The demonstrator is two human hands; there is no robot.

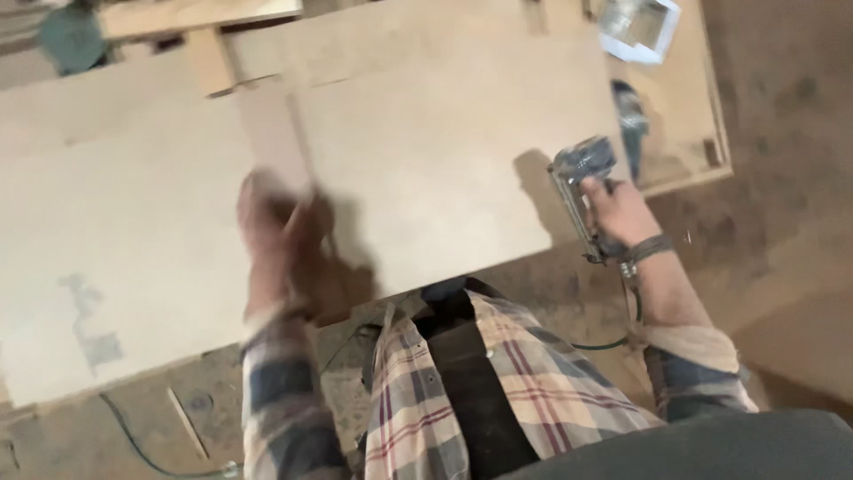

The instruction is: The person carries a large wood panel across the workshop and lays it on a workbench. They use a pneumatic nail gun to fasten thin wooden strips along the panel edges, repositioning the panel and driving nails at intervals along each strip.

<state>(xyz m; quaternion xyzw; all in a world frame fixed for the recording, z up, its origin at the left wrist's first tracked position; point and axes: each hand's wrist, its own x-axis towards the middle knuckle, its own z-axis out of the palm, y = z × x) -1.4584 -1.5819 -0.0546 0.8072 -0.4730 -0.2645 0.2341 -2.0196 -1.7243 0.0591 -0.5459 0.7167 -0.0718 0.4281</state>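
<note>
My right hand (616,212) grips a grey nail gun (582,182), held upright just past the right edge of a large tan fibreboard panel (444,151). A green hose (613,338) runs from the tool down past my plaid shirt. My left hand (280,222) is blurred with motion and holds a narrow flat strip of board (271,133) against the seam between that panel and a second large panel (115,222) on the left.
A white open box (640,27) and a dark tool (629,111) lie on the workbench board at the upper right. Wood offcuts (209,58) and a teal round object (71,37) sit at the top left. Dusty floor surrounds the bench.
</note>
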